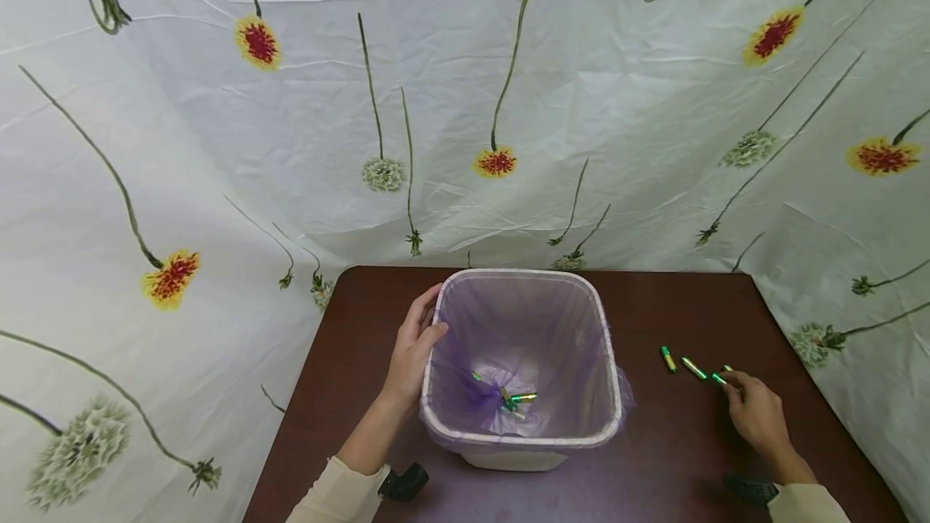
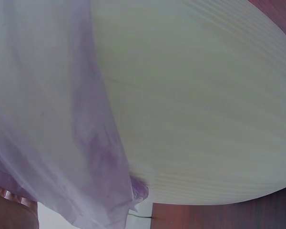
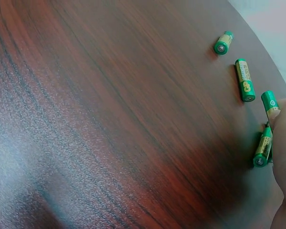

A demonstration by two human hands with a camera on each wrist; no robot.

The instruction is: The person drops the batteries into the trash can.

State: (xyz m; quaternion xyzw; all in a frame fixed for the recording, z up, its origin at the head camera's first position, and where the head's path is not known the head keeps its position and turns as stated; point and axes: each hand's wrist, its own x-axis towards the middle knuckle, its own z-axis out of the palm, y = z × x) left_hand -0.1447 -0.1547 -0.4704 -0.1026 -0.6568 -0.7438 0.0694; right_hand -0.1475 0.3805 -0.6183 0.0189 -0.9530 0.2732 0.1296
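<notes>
A white waste bin (image 1: 519,449) with a purple liner (image 1: 523,329) stands mid-table. Several green batteries (image 1: 512,400) lie at its bottom. My left hand (image 1: 414,345) grips the bin's left rim, thumb over the edge. The left wrist view is filled by the bin wall (image 2: 205,109) and the liner overhang (image 2: 52,119). To the right of the bin, several green-and-gold batteries lie on the table: one (image 1: 667,358) (image 3: 223,43), another (image 1: 693,368) (image 3: 245,79), and two by my right hand (image 1: 751,410). Its curled fingertips (image 3: 283,138) pinch one battery (image 3: 270,101); another battery (image 3: 262,147) lies beside them.
The dark brown wooden table (image 1: 654,458) (image 3: 109,119) ends at a white flowered cloth (image 1: 465,103) hung behind and at both sides. A black wrist strap (image 1: 404,481) shows near the front edge.
</notes>
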